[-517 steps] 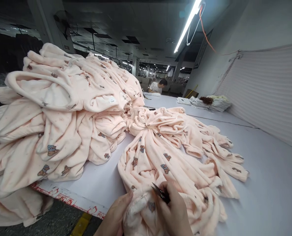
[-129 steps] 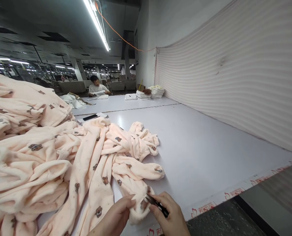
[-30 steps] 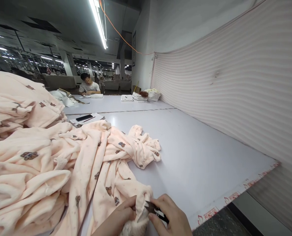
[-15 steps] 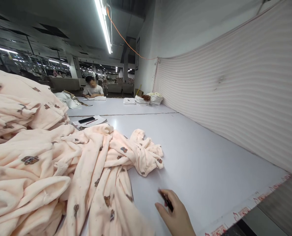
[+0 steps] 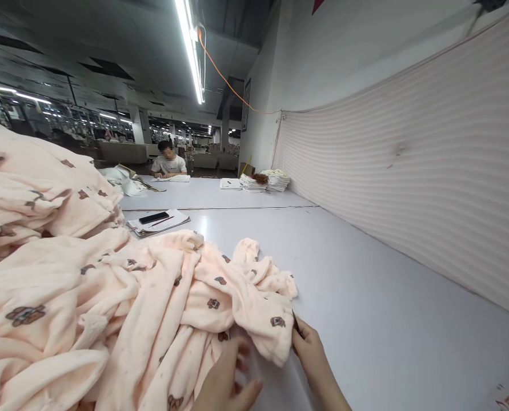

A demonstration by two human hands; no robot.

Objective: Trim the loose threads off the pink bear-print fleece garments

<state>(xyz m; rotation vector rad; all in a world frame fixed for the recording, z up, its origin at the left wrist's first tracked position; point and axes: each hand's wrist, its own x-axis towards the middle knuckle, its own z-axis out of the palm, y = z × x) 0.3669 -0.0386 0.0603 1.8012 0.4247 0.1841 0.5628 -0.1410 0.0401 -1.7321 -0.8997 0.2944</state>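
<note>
A pale pink fleece garment printed with small brown bears lies crumpled on the white table. My right hand is closed on a small dark thread snip and pinches a folded cuff of the garment. My left hand rests low on the fabric under that fold with its fingers spread. Its palm is partly hidden by the cloth.
A tall heap of the same pink garments rises at the left. A clipboard with a black phone lies behind the garment. Another person sits at the far table near stacks of folded white cloth. A striped fabric wall runs along the right.
My hands let go of the near cuff and the right one swung out over the bare table. Now both have come back to another fold of the garment, further up.
</note>
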